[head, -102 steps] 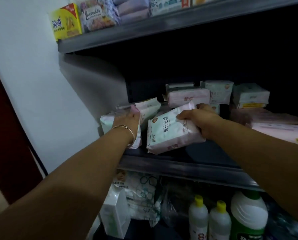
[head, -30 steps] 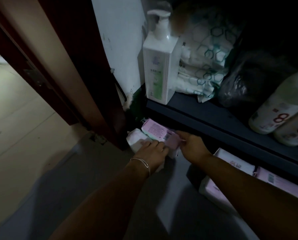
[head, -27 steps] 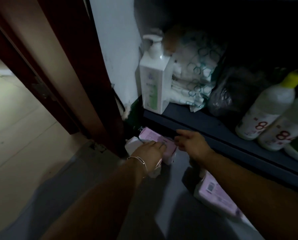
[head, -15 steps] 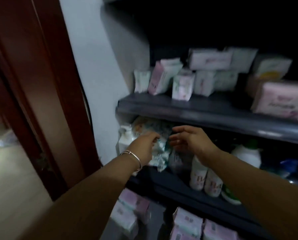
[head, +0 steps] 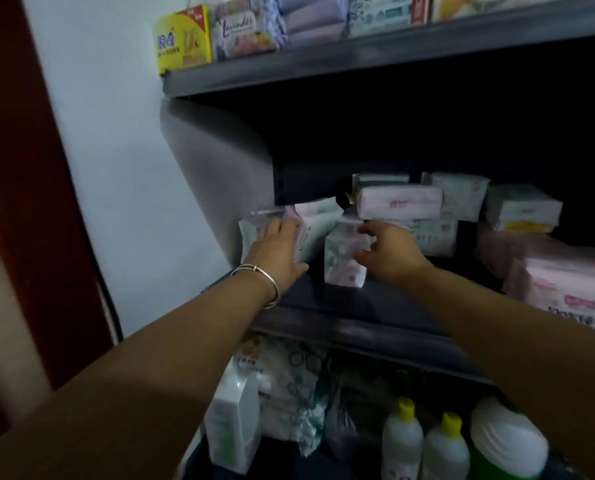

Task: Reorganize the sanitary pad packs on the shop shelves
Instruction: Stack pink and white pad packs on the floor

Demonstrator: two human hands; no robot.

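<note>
On the middle shelf (head: 351,308), both hands reach in side by side without touching. The left hand (head: 278,249), a thin bangle (head: 259,276) on its wrist, lies with straight fingers flat against two upright packs at the shelf's left end, a pale green pack (head: 251,230) and a white-and-pink pack (head: 315,223). The right hand (head: 388,252) curls its fingers and thumb around a small upright pink-and-green pack (head: 343,261) standing just beside them. Behind, a pink pack (head: 398,201) lies flat on other packs, and more packs are stacked to the right. Above, the upper shelf (head: 323,62) carries a yellow box (head: 182,38). Below stand yellow-capped bottles (head: 401,441).
</note>
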